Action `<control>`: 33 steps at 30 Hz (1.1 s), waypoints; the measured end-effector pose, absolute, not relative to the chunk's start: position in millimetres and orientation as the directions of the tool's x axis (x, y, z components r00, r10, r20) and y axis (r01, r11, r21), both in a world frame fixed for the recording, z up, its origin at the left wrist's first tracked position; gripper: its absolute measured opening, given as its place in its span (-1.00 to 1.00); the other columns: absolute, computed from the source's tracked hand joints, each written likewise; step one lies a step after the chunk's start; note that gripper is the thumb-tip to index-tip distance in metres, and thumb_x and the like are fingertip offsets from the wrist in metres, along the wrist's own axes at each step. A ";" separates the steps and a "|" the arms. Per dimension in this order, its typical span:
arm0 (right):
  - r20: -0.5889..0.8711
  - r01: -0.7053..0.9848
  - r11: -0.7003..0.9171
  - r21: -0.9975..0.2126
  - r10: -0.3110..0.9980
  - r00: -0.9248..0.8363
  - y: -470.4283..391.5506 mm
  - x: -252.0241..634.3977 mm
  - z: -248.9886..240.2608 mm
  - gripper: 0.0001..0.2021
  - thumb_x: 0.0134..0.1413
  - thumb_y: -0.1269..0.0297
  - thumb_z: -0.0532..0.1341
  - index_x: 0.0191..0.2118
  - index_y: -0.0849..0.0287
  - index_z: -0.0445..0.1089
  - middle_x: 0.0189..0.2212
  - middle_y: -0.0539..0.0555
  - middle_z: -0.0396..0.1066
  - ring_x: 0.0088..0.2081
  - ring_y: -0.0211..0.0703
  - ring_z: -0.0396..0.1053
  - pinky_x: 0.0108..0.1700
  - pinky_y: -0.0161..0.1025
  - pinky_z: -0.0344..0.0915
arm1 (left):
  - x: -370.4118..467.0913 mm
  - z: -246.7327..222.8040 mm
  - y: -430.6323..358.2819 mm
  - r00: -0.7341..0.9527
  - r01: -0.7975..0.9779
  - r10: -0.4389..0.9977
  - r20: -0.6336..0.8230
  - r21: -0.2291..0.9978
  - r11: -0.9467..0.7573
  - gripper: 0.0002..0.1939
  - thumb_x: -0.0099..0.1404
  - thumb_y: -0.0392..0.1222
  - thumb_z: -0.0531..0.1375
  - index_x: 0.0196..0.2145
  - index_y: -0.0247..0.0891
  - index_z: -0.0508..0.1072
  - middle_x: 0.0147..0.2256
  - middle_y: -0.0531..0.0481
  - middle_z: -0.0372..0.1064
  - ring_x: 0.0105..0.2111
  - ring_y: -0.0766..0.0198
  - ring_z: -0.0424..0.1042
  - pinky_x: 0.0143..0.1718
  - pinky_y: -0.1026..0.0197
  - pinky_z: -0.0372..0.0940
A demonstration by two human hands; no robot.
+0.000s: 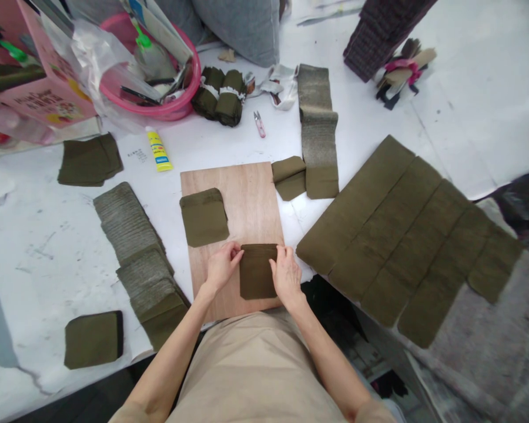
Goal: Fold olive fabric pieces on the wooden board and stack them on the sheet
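Note:
An olive-green fabric piece (257, 273), shaped like a pocket, lies on a thin wooden board (251, 200) in front of me. At its upper left corner, the thumb and fingers of my left hand (223, 264) are pinched on the edge. My right hand (286, 271) grips the upper right side, its thumb lying on the cloth. A folded band runs along the top edge between my hands. Up and to the left on the same board rests another stack of olive pocket pieces (204, 217), touched by neither hand.
Fanned olive strips (134, 235) and a pocket stack (92, 339) lie left. Large olive panels (401, 235) cover the right side. Behind the board are a yellow glue tube (159, 151), thread snips (259, 124), tied bundles (220, 97) and a pink basin (189, 103). The table's front edge runs near my body.

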State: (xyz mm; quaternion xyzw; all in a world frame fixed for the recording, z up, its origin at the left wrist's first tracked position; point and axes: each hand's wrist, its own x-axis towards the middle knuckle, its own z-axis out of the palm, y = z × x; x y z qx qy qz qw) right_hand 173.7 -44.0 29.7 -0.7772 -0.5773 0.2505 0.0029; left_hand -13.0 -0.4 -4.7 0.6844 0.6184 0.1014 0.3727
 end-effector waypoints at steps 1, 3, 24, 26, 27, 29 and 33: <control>-0.355 0.896 -0.309 -0.319 0.915 0.189 -47.4 174.8 29.3 -0.68 0.15 0.37 0.15 0.04 0.22 0.21 -0.09 0.23 0.28 -0.16 -0.03 0.36 -0.22 -0.16 0.33 | -13.4 -5.3 -1.6 0.214 0.761 0.925 -0.315 0.647 0.044 -0.89 0.27 -0.14 0.12 -0.36 -0.21 0.36 -0.49 0.11 0.32 -0.50 0.33 0.30 -0.43 0.28 0.15; -0.283 0.900 -0.225 -0.373 0.951 0.121 -56.3 176.3 24.3 -0.66 0.16 0.41 0.12 0.06 0.21 0.23 0.00 0.24 0.27 -0.03 0.01 0.30 -0.06 -0.10 0.29 | -13.6 -6.4 -4.6 0.213 0.740 0.930 -0.298 0.671 0.046 -0.90 0.28 -0.15 0.11 -0.33 -0.21 0.37 -0.44 0.09 0.34 -0.48 0.33 0.31 -0.41 0.28 0.18; -0.409 0.948 -0.121 -0.294 0.913 -0.010 -16.2 185.0 14.0 -0.75 0.01 0.36 0.31 -0.16 0.18 0.33 -0.23 0.15 0.36 -0.15 0.00 0.27 -0.11 -0.09 0.25 | 0.7 6.7 4.4 0.393 0.847 0.856 -0.334 0.493 -0.197 -0.71 0.24 -0.23 0.16 -0.06 -0.20 0.30 -0.13 -0.08 0.24 -0.25 0.18 0.37 -0.33 0.21 0.29; -0.446 0.941 -0.106 -0.323 0.893 -0.053 -12.5 187.9 12.8 -0.79 -0.01 0.34 0.32 -0.22 0.16 0.35 -0.25 0.13 0.36 -0.17 -0.02 0.28 -0.15 -0.13 0.25 | 2.2 7.1 6.3 0.414 0.844 0.849 -0.329 0.489 -0.222 -0.66 0.23 -0.28 0.16 -0.02 -0.20 0.28 -0.12 -0.10 0.23 -0.22 0.16 0.36 -0.28 0.18 0.30; -0.448 0.934 -0.093 -0.346 0.891 -0.077 -11.9 189.8 12.2 -0.81 -0.01 0.35 0.32 -0.24 0.15 0.36 -0.25 0.12 0.36 -0.16 -0.03 0.28 -0.16 -0.15 0.24 | 2.7 7.2 7.6 0.429 0.837 0.847 -0.315 0.492 -0.241 -0.63 0.22 -0.31 0.16 -0.01 -0.20 0.28 -0.11 -0.11 0.23 -0.19 0.14 0.34 -0.24 0.16 0.30; -0.420 0.914 -0.067 -0.399 0.900 -0.117 -12.8 193.1 11.5 -0.85 -0.02 0.36 0.32 -0.29 0.14 0.38 -0.25 0.10 0.36 -0.15 -0.05 0.27 -0.18 -0.19 0.23 | 3.3 7.4 11.2 0.472 0.813 0.838 -0.275 0.503 -0.293 -0.63 0.18 -0.36 0.17 -0.04 -0.20 0.31 -0.10 -0.14 0.23 -0.12 0.11 0.31 -0.15 0.12 0.28; -0.390 0.796 -0.178 -0.579 0.918 -0.078 -24.4 192.1 10.9 -0.94 0.02 0.43 0.24 -0.37 0.14 0.36 -0.39 -0.01 0.36 -0.29 -0.21 0.29 -0.25 -0.31 0.19 | 1.8 8.3 19.9 0.558 0.767 0.789 -0.258 0.522 -0.373 -0.87 0.15 -0.35 0.18 -0.30 -0.23 0.38 -0.20 -0.13 0.29 -0.15 0.07 0.30 -0.12 0.07 0.26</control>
